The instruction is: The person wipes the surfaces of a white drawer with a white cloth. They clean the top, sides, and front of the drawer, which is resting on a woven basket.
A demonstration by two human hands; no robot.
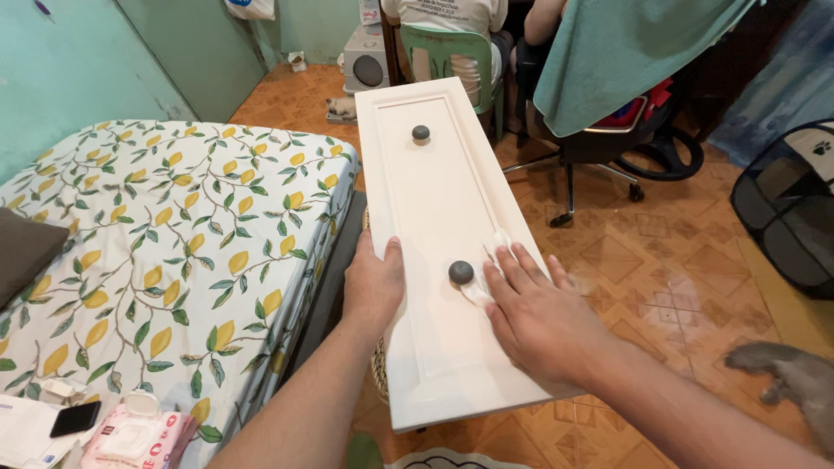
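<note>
Room: a small room with pale green walls (61, 69) and an orange patterned tile floor (686, 260), glossy, seen from above.
Bed: beyond the left fingers' outer side, a mattress under a white sheet printed with yellow lemons and green leaves (174, 234); a grey pillow corner (26, 247) lies at its far edge.
Drawer front: a long white panel (434, 208), smooth and painted, with a raised frame around a recessed middle; it runs from under both hands away toward the far chairs, its near end between the forearms.
Office chair: well beyond the right fingertips, a black wheeled chair (599, 148) draped with a teal cloth (625, 52).
Green chair: past the panel's far end, a green plastic chair (452, 52) with a seated person in a white shirt (443, 13).
Mesh crate: far to the right of the right fingers, a black mesh pet enclosure (786, 208).
Cat: a grey furry animal (790, 378) on the tiles, right of the right wrist.
Left hand: the left hand (373, 282) grips the panel's left edge, thumb on top, fingers curled under and hidden.
Right hand: the right hand (539, 317) lies flat, fingers spread, pressing a white wipe (491, 260) against the panel.
Knobs: two round dark grey knobs; the near knob (460, 272) just beside the right fingertips, touching the wipe; the far knob (420, 132) well ahead.
Wipes pack: a pink packet of wipes (135, 434) and a black phone (74, 419) on the bed's near corner, well left of the left wrist.
</note>
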